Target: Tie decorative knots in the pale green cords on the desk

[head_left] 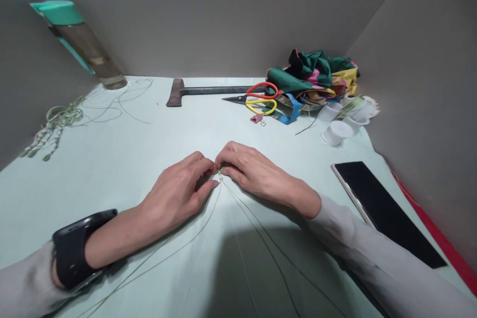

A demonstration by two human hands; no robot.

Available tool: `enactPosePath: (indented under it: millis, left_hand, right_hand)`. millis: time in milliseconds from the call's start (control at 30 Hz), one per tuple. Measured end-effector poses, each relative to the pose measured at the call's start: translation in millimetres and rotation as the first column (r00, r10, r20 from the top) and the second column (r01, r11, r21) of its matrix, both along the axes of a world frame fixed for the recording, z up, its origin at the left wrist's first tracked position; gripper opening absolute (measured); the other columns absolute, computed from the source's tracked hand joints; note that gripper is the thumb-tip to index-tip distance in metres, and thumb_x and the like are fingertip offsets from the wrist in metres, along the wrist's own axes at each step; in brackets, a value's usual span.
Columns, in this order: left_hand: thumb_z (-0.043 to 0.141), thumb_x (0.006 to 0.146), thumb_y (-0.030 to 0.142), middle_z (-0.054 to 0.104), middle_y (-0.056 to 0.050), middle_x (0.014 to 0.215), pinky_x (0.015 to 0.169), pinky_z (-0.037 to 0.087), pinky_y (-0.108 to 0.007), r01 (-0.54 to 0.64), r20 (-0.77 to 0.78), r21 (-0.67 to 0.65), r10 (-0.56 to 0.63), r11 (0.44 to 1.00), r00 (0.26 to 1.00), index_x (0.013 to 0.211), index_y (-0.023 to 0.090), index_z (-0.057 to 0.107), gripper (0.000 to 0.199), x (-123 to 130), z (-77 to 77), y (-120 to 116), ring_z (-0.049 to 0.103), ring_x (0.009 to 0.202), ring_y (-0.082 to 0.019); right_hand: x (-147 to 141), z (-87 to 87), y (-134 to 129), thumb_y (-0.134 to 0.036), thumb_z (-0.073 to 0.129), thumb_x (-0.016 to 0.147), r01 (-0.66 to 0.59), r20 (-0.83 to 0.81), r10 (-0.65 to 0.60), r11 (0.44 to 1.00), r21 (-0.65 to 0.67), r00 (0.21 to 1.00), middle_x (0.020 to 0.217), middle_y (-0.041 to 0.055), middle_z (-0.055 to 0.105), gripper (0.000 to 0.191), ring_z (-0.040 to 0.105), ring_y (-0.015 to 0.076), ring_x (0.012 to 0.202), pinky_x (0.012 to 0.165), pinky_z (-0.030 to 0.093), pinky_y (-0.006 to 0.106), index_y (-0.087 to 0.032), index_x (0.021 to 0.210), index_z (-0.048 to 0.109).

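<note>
Around the middle of the table, my left hand [177,189] and my right hand [257,171] meet at a small knotted cord piece [220,176], pale green with tiny light bits on it. Thumb and fingers of my right hand pinch its upper end. My left fingertips close in on it from the other side, their exact contact partly hidden. Several thin green strands [257,231] fan out from the piece towards the near edge, some passing under my left forearm.
At the back lie a hammer-like tool [175,93], scissors [257,99], a pink binder clip [257,118] and bunched cloth [316,72]. Left: a bottle [91,52] and a knotted cord bundle [61,119]. Right: white plastic containers [337,131] and a phone [383,208].
</note>
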State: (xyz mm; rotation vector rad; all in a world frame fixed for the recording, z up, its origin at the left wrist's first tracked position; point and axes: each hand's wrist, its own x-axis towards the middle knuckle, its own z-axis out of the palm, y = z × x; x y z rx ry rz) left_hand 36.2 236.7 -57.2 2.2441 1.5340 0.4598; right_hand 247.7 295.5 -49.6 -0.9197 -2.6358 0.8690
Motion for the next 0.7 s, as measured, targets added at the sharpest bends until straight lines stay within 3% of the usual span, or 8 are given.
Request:
enactPosePath:
  millis: [333, 533, 700]
  left_hand:
    - [0.04, 0.101, 0.034, 0.071, -0.006, 0.089, 0.068, 0.047, -0.037, -0.021, 0.041, 0.01, 0.021, 1.0, 0.999, 0.093, 0.021, 0.065, 0.03, 3.0, 0.7, -3.9, 0.063, 0.074, -0.022]
    - [0.049, 0.1, 0.042, 0.068, -0.004, 0.084, 0.068, 0.047, -0.036, -0.061, 0.085, -0.004, 0.061, 0.998, 0.995, 0.088, 0.021, 0.066, 0.03, 6.7, 2.9, -3.3, 0.061, 0.071, -0.02]
    - [0.053, 0.099, 0.044, 0.069, -0.003, 0.082, 0.067, 0.045, -0.035, -0.086, 0.128, -0.022, 0.088, 0.996, 0.988, 0.088, 0.022, 0.068, 0.029, 5.7, 2.4, -2.1, 0.06, 0.07, -0.02]
  right_hand:
    - [-3.2, -6.2, 0.8, -0.007, 0.05, 0.103, 0.008, -0.049, -0.009, 1.0, -0.03, 0.999, 0.108, 0.0056, 0.06, 0.017, 0.056, 0.0215, 0.104, 0.096, 0.043, 0.038, -0.02, 0.099, 0.059]
    - [-6.6, -10.1, 1.0, -0.004, 0.048, 0.1, 0.038, -0.088, -0.041, 0.998, -0.041, 0.995, 0.1, 0.0034, 0.059, 0.021, 0.052, 0.0209, 0.095, 0.089, 0.04, 0.037, -0.024, 0.095, 0.047]
    - [-3.9, -7.5, 1.2, -0.011, 0.046, 0.101, 0.052, -0.166, -0.068, 0.994, -0.099, 0.984, 0.091, -0.0009, 0.057, 0.014, 0.05, 0.0175, 0.081, 0.076, 0.037, 0.034, -0.025, 0.098, 0.045]
